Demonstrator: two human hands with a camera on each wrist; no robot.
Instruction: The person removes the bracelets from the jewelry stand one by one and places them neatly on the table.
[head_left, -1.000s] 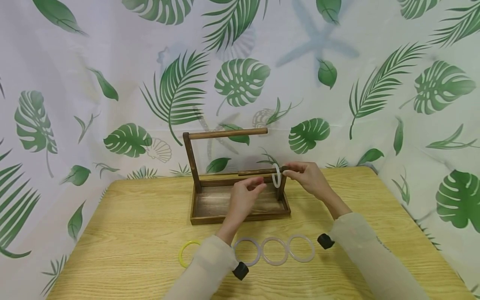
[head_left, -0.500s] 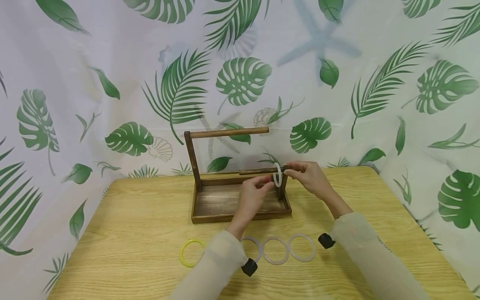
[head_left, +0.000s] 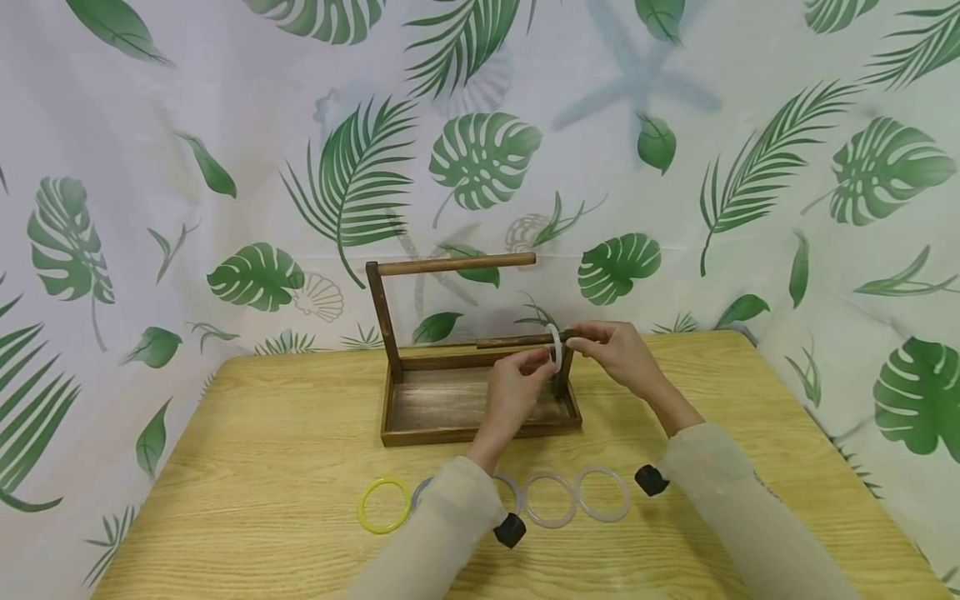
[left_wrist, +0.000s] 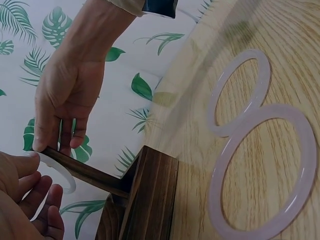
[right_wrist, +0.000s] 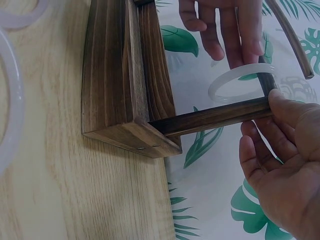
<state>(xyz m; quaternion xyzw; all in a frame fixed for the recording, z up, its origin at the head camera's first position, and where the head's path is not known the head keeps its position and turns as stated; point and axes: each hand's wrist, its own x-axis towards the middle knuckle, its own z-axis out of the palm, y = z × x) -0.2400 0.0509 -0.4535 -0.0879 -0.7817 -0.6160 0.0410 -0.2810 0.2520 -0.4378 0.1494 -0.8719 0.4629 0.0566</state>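
Note:
A white bangle hangs round the lower bar of a dark wooden stand, close to its right post. My left hand pinches the bangle's near side between thumb and fingers. In the left wrist view, the left thumb tip lies against the bangle. My right hand grips the top of the right post, where the lower bar joins it. The stand's tray rests on the table, and its upper bar runs from the tall left post, free at its right end.
Several bangles lie in a row before the stand: a yellow bangle, a bluish bangle partly under the left sleeve, a lavender one, a pale pink bangle and a clear whitish bangle. A leaf-print cloth hangs behind the table.
My left hand has moved right to the white bangle and now pinches it; the bangle has shifted slightly right along the bar. My right hand stays on the post.

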